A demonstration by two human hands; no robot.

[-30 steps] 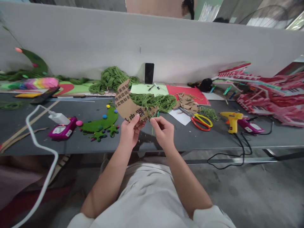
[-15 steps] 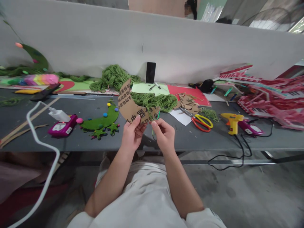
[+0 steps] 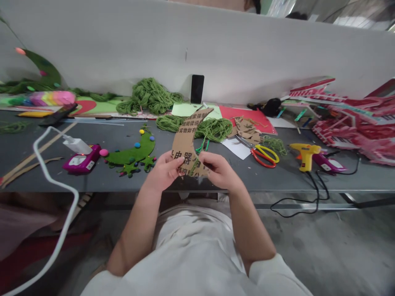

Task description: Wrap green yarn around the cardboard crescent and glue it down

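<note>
A curved, crescent-like piece of brown cardboard (image 3: 182,143) with black printed characters is held up above the table's front edge. My left hand (image 3: 165,172) is closed on its lower left side, thumb on the printed face. At the lower right edge, my right hand (image 3: 221,169) is closed, with a strand of green yarn (image 3: 195,163) at its fingertips, lying across the cardboard. Its fingers are partly hidden behind the cardboard. Just behind lies a loose bundle of green yarn (image 3: 214,130). A green felt crescent (image 3: 131,154) with coloured pompoms lies to the left.
Scissors (image 3: 264,156) lie open on the right, near cardboard scraps (image 3: 247,128). Farther right are a yellow glue gun (image 3: 305,155) with a black cord and pink-red craft pieces (image 3: 345,123). A purple power socket (image 3: 82,159) with a white cable sits left. A phone (image 3: 197,89) leans on the wall.
The cardboard has turned clockwise and shifted right, its upper tip now pointing up and right. My right hand has moved slightly right, and the yarn strand now crosses the cardboard's face.
</note>
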